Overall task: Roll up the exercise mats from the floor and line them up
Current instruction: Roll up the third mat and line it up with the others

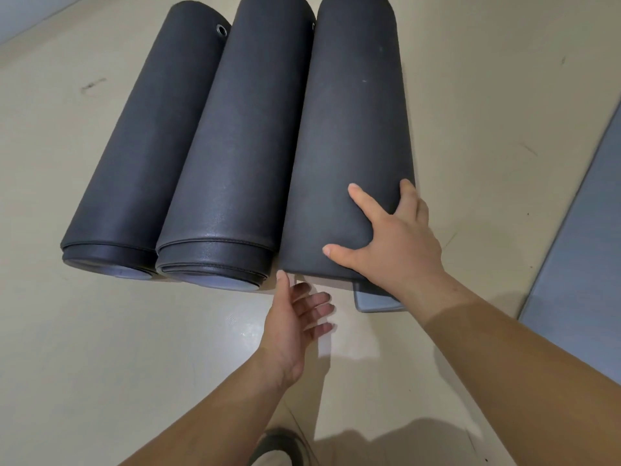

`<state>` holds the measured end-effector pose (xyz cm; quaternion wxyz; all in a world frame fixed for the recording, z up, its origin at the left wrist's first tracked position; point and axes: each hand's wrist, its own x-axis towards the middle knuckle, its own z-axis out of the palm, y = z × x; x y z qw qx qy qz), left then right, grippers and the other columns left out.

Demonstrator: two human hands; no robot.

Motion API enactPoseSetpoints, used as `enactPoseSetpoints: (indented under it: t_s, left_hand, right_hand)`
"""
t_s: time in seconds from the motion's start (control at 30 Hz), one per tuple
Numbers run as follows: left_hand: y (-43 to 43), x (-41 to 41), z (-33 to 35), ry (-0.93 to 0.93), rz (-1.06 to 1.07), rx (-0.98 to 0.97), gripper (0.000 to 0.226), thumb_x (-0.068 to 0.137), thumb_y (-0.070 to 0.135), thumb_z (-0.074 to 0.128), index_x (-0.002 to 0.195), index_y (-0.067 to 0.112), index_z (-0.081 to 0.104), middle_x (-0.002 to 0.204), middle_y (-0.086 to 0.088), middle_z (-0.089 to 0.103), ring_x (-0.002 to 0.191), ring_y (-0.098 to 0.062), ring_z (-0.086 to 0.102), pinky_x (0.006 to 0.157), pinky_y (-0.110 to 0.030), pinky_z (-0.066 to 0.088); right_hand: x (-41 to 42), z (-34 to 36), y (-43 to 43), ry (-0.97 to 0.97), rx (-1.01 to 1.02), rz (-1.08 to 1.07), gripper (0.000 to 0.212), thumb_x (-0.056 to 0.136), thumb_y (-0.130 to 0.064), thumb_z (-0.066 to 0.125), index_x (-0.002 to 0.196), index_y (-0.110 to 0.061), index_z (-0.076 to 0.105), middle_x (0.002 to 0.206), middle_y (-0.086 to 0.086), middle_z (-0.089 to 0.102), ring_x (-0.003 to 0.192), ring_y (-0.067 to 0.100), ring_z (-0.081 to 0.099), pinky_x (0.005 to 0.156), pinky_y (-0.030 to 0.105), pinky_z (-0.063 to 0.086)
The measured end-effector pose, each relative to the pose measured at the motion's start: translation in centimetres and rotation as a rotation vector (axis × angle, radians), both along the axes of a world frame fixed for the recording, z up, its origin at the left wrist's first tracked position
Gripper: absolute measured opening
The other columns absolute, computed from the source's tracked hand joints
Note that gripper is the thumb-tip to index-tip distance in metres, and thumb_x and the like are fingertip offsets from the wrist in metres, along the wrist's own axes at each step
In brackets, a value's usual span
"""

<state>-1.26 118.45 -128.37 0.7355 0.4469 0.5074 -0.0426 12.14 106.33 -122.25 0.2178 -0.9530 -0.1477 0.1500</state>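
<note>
The cream floor (pixel 487 95) below me carries the left roll (pixel 144 139), middle roll (pixel 242 139) and right roll (pixel 353 129), side by side, touching; a flat grey mat (pixel 584 237) lies rightward.

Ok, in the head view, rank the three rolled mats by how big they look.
1. right rolled mat
2. middle rolled mat
3. left rolled mat
The differences are modest, and the wide-angle lens may cause them, so the order is unsure.
</note>
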Motion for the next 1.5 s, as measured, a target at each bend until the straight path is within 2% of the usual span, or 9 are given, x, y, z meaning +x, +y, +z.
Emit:
enactPoseSetpoints:
  t_s: [0.2,0.4,0.6,0.73,0.87,1.03,1.13,1.27,1.5]
  left_hand:
    - [-1.9,-0.5,0.4,0.025,-0.032,-0.048,0.058,0.112,0.051,0.034,0.118,0.004,0.066,0.111,-0.024,0.078,0.112,-0.046,0.072,0.104,-0.058,0.053]
    - [-4.9,-0.9,0.5,0.016,-0.137,-0.093,0.051,0.113,0.042,0.039,0.124,0.001,0.065,0.11,-0.022,0.078,0.107,-0.043,0.074,0.104,-0.061,0.054]
    - [-2.7,0.8,1.5,-0.065,-0.034,0.339,0.043,0.1,0.028,0.071,0.139,0.026,0.053,0.126,0.002,0.066,0.111,-0.02,0.07,0.102,-0.05,0.058]
    - [-0.9,2.8,1.4,-0.115,-0.021,0.525,0.01,0.1,0.03,0.067,0.11,0.028,0.067,0.097,0.006,0.076,0.092,-0.017,0.072,0.095,-0.053,0.059]
    - [-0.6,2.4,0.6,-0.165,-0.085,0.535,0.02,0.109,0.03,0.055,0.105,0.024,0.074,0.096,0.002,0.078,0.092,-0.015,0.073,0.085,-0.042,0.058]
    - [-2.1,2.3,0.1,-0.148,-0.137,0.321,0.026,0.113,0.03,0.047,0.112,0.023,0.072,0.104,0.003,0.081,0.103,-0.015,0.075,0.083,-0.039,0.063]
    - [-1.8,1.2,-0.5,-0.082,-0.119,0.134,0.026,0.114,0.026,0.045,0.122,0.021,0.068,0.115,-0.009,0.078,0.105,-0.024,0.073,0.09,-0.05,0.062]
    - [0.1,-0.6,-0.4,0.007,-0.133,0.107,0.028,0.113,0.022,0.044,0.131,0.021,0.067,0.117,-0.013,0.077,0.101,-0.032,0.074,0.094,-0.052,0.06]
    - [1.1,-1.4,0.9,-0.03,-0.066,0.046,0.074,0.105,0.067,0.037,0.125,0.001,0.065,0.113,-0.026,0.076,0.107,-0.048,0.073,0.103,-0.067,0.052]
  right_hand:
    - [0.1,0.7,-2.3,0.037,0.151,-0.043,0.099,0.071,-0.089,0.061,0.153,-0.064,0.013,0.171,-0.008,0.001,0.158,0.024,0.017,0.117,0.051,0.04]
    - [0.0,-0.1,-4.5,0.085,0.35,-0.167,0.094,0.07,-0.083,0.066,0.153,-0.051,0.035,0.16,-0.012,0.024,0.148,0.013,0.035,0.119,0.042,0.04]
    - [0.9,-0.4,-5.7,0.175,0.498,-0.164,0.049,0.096,-0.05,0.066,0.141,-0.059,0.052,0.149,-0.014,0.027,0.14,0.008,0.04,0.123,0.037,0.034]
    - [0.9,-0.2,-5.5,0.369,0.548,-0.256,0.089,0.082,-0.065,0.077,0.155,-0.06,0.026,0.161,-0.019,0.022,0.136,0.003,0.044,0.12,0.033,0.038]
    - [0.4,0.8,-5.3,0.476,0.697,-0.333,0.101,0.075,-0.064,0.084,0.158,-0.056,0.026,0.152,-0.023,0.049,0.129,0.003,0.056,0.109,0.033,0.049]
    - [1.5,3.7,-4.7,0.315,0.447,-0.218,0.098,0.067,-0.081,0.075,0.151,-0.066,0.028,0.144,-0.013,0.047,0.126,0.009,0.057,0.111,0.037,0.047]
    - [1.4,4.2,-4.1,0.238,0.234,-0.115,0.089,0.072,-0.083,0.068,0.149,-0.069,0.026,0.132,-0.005,0.04,0.126,0.019,0.055,0.113,0.041,0.044]
    - [-0.1,1.4,-3.4,0.139,0.163,-0.042,0.092,0.07,-0.089,0.059,0.148,-0.071,0.013,0.162,0.0,0.018,0.147,0.03,0.037,0.118,0.05,0.039]
    - [-1.2,-1.0,-2.7,0.053,0.083,-0.058,0.091,0.077,-0.086,0.059,0.148,-0.072,0.004,0.17,0.003,0.002,0.153,0.034,0.026,0.113,0.054,0.044]
